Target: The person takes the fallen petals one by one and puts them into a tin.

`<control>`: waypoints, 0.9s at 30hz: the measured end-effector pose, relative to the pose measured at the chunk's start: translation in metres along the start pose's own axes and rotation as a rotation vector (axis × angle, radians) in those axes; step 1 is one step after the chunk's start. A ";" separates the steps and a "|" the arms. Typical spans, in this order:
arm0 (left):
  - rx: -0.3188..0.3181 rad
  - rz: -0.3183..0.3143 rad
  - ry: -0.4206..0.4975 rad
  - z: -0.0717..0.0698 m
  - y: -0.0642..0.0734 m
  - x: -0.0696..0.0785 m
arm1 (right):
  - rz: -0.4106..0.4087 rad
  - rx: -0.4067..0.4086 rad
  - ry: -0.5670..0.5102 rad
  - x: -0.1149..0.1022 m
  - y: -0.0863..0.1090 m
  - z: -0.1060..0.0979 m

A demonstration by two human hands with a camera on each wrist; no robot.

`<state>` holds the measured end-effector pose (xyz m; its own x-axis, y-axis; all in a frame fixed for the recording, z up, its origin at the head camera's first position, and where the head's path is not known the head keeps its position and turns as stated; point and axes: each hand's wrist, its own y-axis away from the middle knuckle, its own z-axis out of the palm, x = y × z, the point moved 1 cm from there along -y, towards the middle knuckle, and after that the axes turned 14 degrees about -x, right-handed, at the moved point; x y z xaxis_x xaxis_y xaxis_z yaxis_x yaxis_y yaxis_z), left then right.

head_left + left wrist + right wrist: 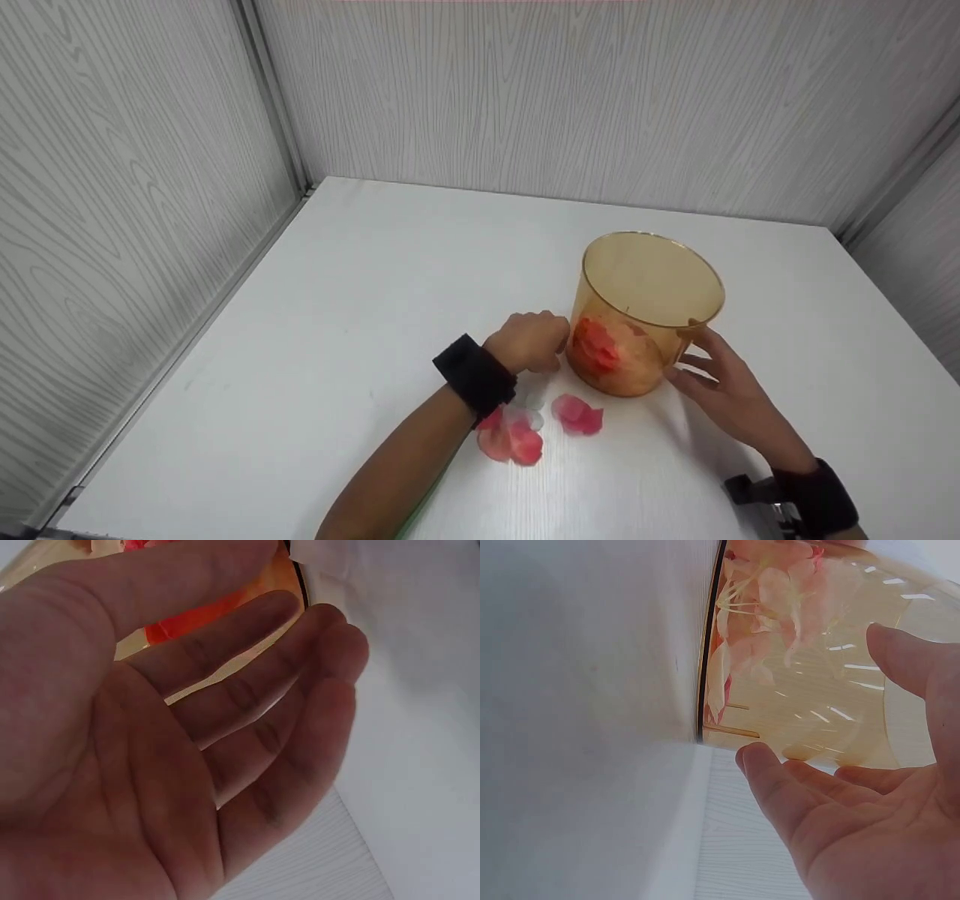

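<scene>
A see-through amber container [651, 292] stands upright on the white table, with red and pale pink flower petals [772, 604] lying low inside it. Against its right side is my right hand [724, 390], fingers stretched along the wall and thumb apart from them on the near side. My left hand [531, 341] is close at the container's left side. Its fingers [247, 690] bend loosely around a bare palm in the left wrist view. Loose pink petals [577, 415] rest on the table in front of the container, beside more pink and whitish petals [514, 439] near my left wrist.
The white table [337, 315] is bounded by grey wood-grain panels at the back [525, 97] and left [112, 187]. A thin green strip [431, 499] shows along my left forearm. Both wrists wear black bands.
</scene>
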<state>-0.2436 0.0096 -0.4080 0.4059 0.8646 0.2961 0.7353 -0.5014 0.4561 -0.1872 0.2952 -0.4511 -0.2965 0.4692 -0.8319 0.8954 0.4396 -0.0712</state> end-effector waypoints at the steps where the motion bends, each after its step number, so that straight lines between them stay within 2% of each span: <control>1: -0.010 -0.001 0.005 0.001 0.000 0.001 | 0.000 0.002 0.000 0.000 0.000 0.000; 9: -0.030 -0.036 -0.004 0.008 0.001 0.006 | 0.034 -0.021 -0.014 -0.002 0.002 -0.001; 17: -0.041 -0.056 -0.046 0.006 0.003 0.005 | 0.045 -0.021 -0.018 -0.001 0.003 -0.001; 27: 0.070 0.027 -0.033 -0.011 0.007 -0.003 | 0.016 -0.008 0.005 0.000 0.003 -0.002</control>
<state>-0.2450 0.0030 -0.3966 0.4433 0.8519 0.2789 0.7593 -0.5222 0.3882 -0.1854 0.2975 -0.4502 -0.2842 0.4802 -0.8299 0.8974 0.4379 -0.0539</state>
